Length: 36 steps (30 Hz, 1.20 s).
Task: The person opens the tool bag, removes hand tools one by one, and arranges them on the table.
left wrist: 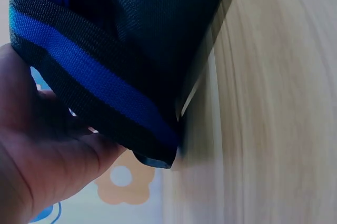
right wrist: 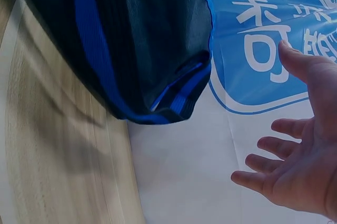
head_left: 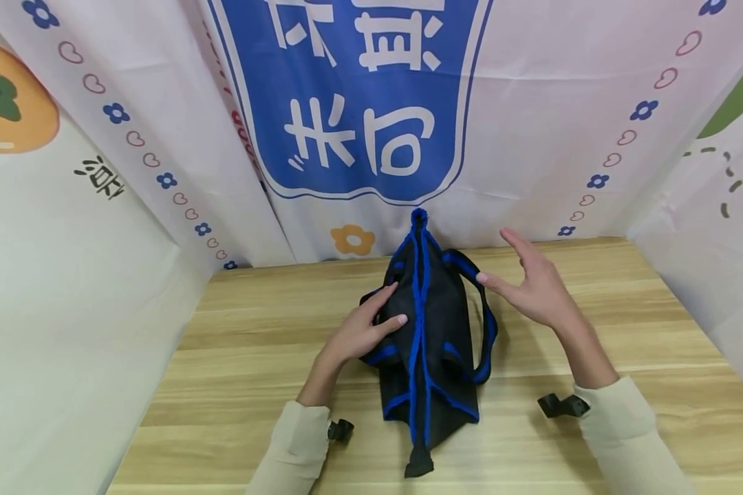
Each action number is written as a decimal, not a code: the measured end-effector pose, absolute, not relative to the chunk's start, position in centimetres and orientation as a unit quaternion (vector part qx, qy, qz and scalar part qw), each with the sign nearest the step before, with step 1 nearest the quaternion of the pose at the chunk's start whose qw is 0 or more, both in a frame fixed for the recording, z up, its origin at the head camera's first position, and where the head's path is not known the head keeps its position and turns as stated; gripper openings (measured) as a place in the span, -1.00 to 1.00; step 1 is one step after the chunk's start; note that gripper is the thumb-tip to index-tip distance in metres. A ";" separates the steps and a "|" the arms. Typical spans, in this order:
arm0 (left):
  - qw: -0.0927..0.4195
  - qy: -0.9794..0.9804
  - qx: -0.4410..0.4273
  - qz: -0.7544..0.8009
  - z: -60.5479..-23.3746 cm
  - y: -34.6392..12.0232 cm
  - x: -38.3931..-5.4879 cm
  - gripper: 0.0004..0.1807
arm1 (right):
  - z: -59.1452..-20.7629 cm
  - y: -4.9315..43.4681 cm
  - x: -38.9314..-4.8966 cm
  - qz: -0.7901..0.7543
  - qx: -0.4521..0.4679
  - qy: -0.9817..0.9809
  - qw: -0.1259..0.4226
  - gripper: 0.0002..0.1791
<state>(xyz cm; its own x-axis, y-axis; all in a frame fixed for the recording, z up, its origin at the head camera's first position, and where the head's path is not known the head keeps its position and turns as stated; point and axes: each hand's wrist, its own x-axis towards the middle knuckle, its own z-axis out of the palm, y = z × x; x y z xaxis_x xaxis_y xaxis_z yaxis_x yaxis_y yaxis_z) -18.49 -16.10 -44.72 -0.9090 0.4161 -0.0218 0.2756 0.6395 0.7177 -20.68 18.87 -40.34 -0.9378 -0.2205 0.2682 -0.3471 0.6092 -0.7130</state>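
A black bag [head_left: 444,302] with blue trim stands on the table, its zipped top seam running front to back. My left hand [head_left: 360,331] rests against the bag's left side, thumb and index finger extended over the fabric. In the left wrist view that hand [left wrist: 58,150] lies beside the left handle strap [left wrist: 89,71], with some fingers hidden behind it. My right hand [head_left: 535,285] is held apart from the bag on the right, fingers spread and holding nothing. Between it and the bag, the right handle [head_left: 488,330] bows outward. The right wrist view shows the spread fingers and open palm [right wrist: 310,155].
The wood-grain table [head_left: 241,371] reaches back to a white printed curtain [head_left: 520,172] with a blue sign panel [head_left: 347,158]. White printed sheets also hang at both sides. A small black device [head_left: 340,431] sits at my left wrist, another [head_left: 560,405] at my right.
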 end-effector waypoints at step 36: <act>0.024 0.939 0.185 0.289 -35.9 -15.1 -25.4 -0.38 | -39.9 14.4 -27.8 0.476 0.215 -0.850 0.070 -0.30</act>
<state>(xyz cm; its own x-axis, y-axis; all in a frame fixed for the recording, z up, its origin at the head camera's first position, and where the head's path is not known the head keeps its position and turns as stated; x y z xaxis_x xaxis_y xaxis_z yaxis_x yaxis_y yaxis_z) -25.40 -15.09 -35.85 -0.9304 0.3612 0.0621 0.3337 0.7648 0.5512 -27.80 14.40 -39.89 -0.8978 -0.2982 0.3242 -0.4322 0.4546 -0.7788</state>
